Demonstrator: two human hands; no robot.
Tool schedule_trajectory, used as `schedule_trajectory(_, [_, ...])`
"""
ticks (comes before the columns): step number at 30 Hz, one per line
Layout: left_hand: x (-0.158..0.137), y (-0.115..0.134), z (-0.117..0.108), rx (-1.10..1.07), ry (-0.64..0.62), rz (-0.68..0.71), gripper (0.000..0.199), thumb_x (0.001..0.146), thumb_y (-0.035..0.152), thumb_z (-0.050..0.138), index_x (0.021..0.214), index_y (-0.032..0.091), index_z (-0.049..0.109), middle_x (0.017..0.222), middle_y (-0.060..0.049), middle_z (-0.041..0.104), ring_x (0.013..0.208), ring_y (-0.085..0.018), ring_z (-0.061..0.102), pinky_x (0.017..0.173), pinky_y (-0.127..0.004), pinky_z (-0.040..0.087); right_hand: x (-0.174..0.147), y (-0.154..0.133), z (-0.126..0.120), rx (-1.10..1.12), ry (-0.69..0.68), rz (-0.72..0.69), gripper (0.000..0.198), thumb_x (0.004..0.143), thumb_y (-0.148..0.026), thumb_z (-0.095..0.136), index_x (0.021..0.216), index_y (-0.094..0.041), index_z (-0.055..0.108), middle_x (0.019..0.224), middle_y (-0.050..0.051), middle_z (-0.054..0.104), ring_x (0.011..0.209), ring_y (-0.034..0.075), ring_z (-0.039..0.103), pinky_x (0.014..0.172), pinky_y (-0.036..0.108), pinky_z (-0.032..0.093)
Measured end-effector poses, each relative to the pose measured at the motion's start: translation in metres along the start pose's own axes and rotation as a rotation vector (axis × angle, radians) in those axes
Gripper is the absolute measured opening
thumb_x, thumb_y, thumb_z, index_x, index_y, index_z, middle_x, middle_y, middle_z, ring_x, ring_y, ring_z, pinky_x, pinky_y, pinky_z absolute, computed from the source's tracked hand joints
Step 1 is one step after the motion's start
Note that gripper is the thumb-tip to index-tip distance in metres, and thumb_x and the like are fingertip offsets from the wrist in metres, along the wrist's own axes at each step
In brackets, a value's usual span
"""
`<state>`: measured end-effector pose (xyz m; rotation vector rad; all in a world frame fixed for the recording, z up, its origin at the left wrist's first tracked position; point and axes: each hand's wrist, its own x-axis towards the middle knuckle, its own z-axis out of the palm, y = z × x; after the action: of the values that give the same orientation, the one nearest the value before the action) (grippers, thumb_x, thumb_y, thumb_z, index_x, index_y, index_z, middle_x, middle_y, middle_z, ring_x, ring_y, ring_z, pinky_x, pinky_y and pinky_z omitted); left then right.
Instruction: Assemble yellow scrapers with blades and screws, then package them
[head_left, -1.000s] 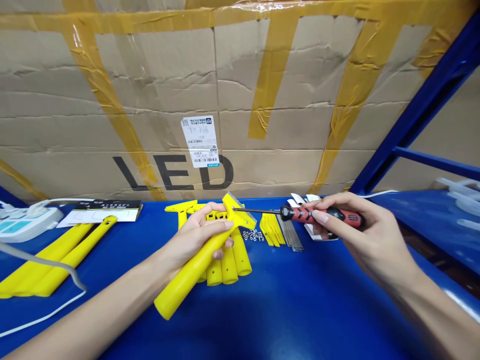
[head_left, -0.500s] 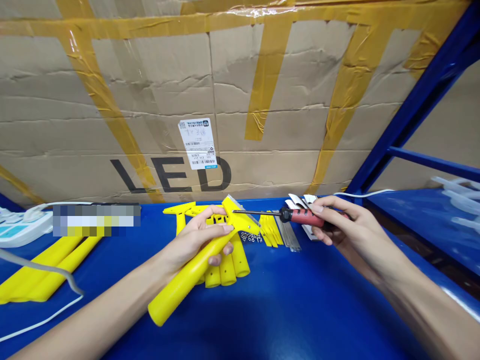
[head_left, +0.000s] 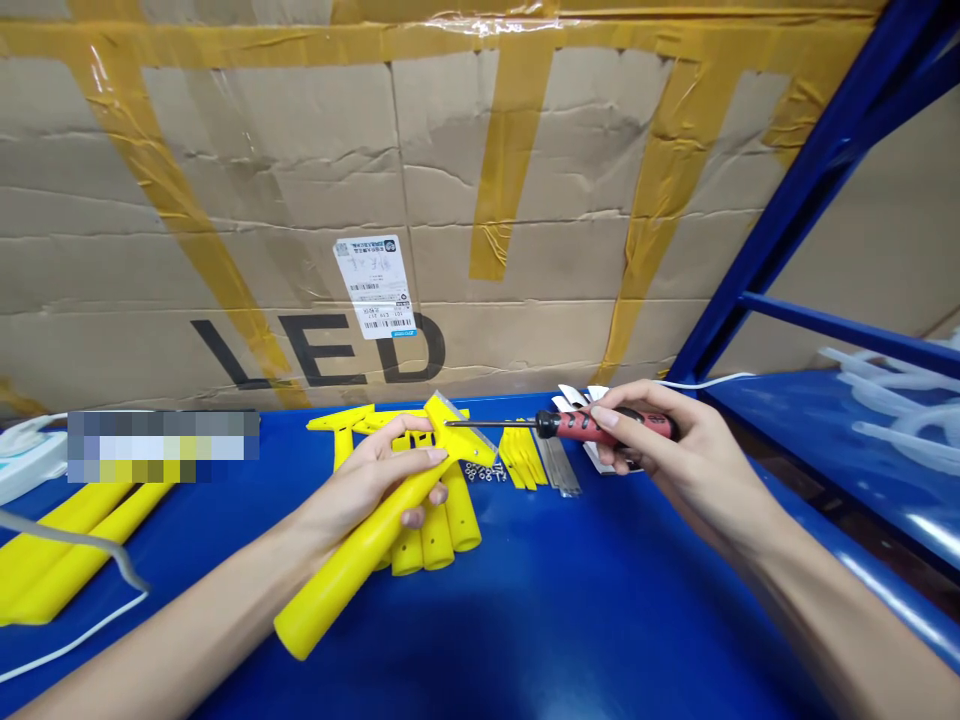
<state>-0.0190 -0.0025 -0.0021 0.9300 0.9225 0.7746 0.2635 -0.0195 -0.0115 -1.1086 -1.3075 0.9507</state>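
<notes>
The left hand (head_left: 367,480) is closed around the yellow scraper (head_left: 375,530), handle slanting down-left, head raised. The right hand (head_left: 660,450) grips the screwdriver (head_left: 592,427); its shaft lies level, pointing left, tip at the scraper head, above the bench (head_left: 570,600).

We see open blue tabletop (head_left: 570,620) at lower centre; the cardboard box (head_left: 450,200) walls off the top, yellow handles (head_left: 431,535) crowd mid-left.
</notes>
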Motion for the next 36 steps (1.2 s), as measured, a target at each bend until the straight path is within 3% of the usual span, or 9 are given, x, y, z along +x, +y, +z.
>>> schedule_trajectory(9, [0.002, -0.004, -0.002, -0.076, 0.034, 0.016, 0.041, 0.081, 0.019, 0.077, 0.107, 0.023, 0.047, 0.074, -0.004, 0.067, 0.054, -0.011, 0.059, 0.039, -0.011, 0.036, 0.001, 0.001, 0.000, -0.012, 0.006, -0.004, 0.032, 0.078, -0.045, 0.083, 0.092, -0.021, 0.069, 0.070, 0.004, 0.070, 0.059, 0.016, 0.062, 0.053, 0.026, 0.047])
schedule_trajectory(13, [0.000, -0.003, -0.001, -0.045, 0.029, 0.011, 0.039, 0.085, 0.019, 0.074, 0.110, 0.024, 0.044, 0.064, 0.000, 0.064, 0.052, -0.010, 0.058, 0.041, -0.012, 0.039, 0.001, 0.002, 0.001, 0.002, 0.014, 0.040, 0.031, 0.079, -0.046, 0.082, 0.091, -0.020, 0.069, 0.068, 0.003, 0.069, 0.058, 0.014, 0.059, 0.052, 0.025, 0.045])
schedule_trajectory(22, [0.004, -0.007, -0.001, -0.005, 0.074, 0.085, 0.039, 0.085, 0.023, 0.074, 0.110, 0.023, 0.044, 0.064, 0.000, 0.067, 0.041, -0.008, 0.054, 0.042, -0.014, 0.041, 0.000, 0.002, 0.006, -0.009, 0.039, 0.073, 0.033, 0.079, -0.052, 0.080, 0.087, -0.022, 0.070, 0.067, 0.003, 0.068, 0.055, 0.014, 0.060, 0.048, 0.024, 0.046])
schedule_trajectory(25, [0.003, -0.007, 0.000, -0.010, 0.096, 0.093, 0.039, 0.085, 0.022, 0.075, 0.110, 0.023, 0.045, 0.067, 0.001, 0.067, 0.042, -0.007, 0.055, 0.043, -0.015, 0.042, -0.001, 0.001, 0.008, -0.095, 0.061, -0.008, 0.030, 0.080, -0.050, 0.080, 0.089, -0.023, 0.071, 0.069, 0.003, 0.069, 0.058, 0.016, 0.062, 0.053, 0.027, 0.051])
schedule_trajectory(28, [0.002, -0.007, 0.000, -0.009, 0.116, 0.140, 0.036, 0.086, 0.022, 0.074, 0.108, 0.024, 0.045, 0.069, 0.004, 0.066, 0.044, -0.006, 0.055, 0.045, -0.014, 0.044, -0.004, 0.000, 0.010, -0.283, 0.119, -0.246, 0.026, 0.078, -0.044, 0.083, 0.093, -0.025, 0.072, 0.097, 0.006, 0.074, 0.084, 0.020, 0.069, 0.072, 0.031, 0.056])
schedule_trajectory(30, [0.002, -0.009, -0.002, 0.005, 0.113, 0.191, 0.034, 0.087, 0.022, 0.074, 0.106, 0.024, 0.046, 0.072, 0.004, 0.066, 0.046, -0.005, 0.055, 0.046, -0.014, 0.045, -0.005, -0.001, 0.012, -0.378, 0.143, -0.332, 0.026, 0.079, -0.043, 0.082, 0.094, -0.026, 0.072, 0.099, 0.005, 0.073, 0.087, 0.020, 0.069, 0.073, 0.029, 0.056])
schedule_trajectory(33, [0.002, -0.012, -0.002, 0.023, 0.104, 0.243, 0.034, 0.086, 0.022, 0.074, 0.105, 0.023, 0.047, 0.074, 0.004, 0.067, 0.045, -0.005, 0.055, 0.045, -0.014, 0.045, -0.008, -0.003, 0.010, -0.338, 0.134, -0.196, 0.027, 0.087, -0.051, 0.071, 0.099, -0.027, 0.066, 0.065, -0.002, 0.062, 0.049, 0.013, 0.058, 0.045, 0.025, 0.046])
schedule_trajectory(34, [0.002, -0.013, -0.002, 0.023, 0.109, 0.251, 0.034, 0.086, 0.022, 0.074, 0.105, 0.022, 0.046, 0.074, 0.003, 0.067, 0.045, -0.005, 0.055, 0.044, -0.014, 0.045, -0.008, -0.004, 0.008, -0.267, 0.104, -0.133, 0.029, 0.090, -0.053, 0.068, 0.103, -0.028, 0.064, 0.064, -0.003, 0.061, 0.045, 0.012, 0.055, 0.042, 0.025, 0.045])
schedule_trajectory(36, [0.002, -0.013, 0.001, 0.024, 0.131, 0.266, 0.035, 0.085, 0.021, 0.074, 0.104, 0.022, 0.045, 0.075, 0.004, 0.067, 0.044, -0.005, 0.055, 0.043, -0.015, 0.045, -0.007, -0.005, 0.004, -0.094, 0.005, -0.057, 0.033, 0.089, -0.052, 0.068, 0.114, -0.031, 0.060, 0.084, -0.001, 0.067, 0.058, 0.015, 0.064, 0.052, 0.027, 0.053])
